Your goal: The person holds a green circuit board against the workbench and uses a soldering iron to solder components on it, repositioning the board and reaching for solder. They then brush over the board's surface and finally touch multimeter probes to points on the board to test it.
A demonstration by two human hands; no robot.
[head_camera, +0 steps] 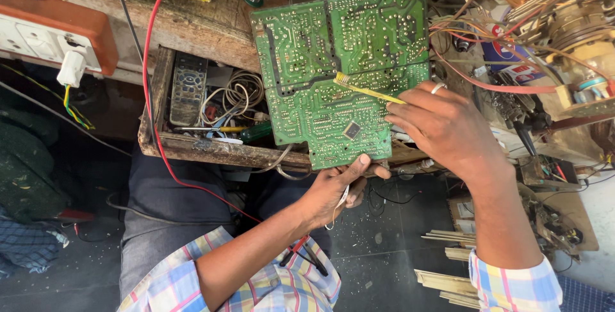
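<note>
- left hand [338,187] reaches up from below, fingers pinching the bottom edge of the green circuit board [343,72];
- right hand [442,126] bent at the wrist, fingers closed around a yellow toothbrush [368,90], its bristles on the board

Light: soft daylight, brightest on the pale surface right of the circuit board [343,72].
Shadows: deep and dim left of the board, under the desk [192,30], and over the floor [384,248] below it.
Glare: faint sheen on the board's solder side; none harsh.
Focus: board sharp; checked sleeves [512,286] below it slightly soft.
Distortion: mild wide-angle stretch towards the corners, far from the board.
</note>
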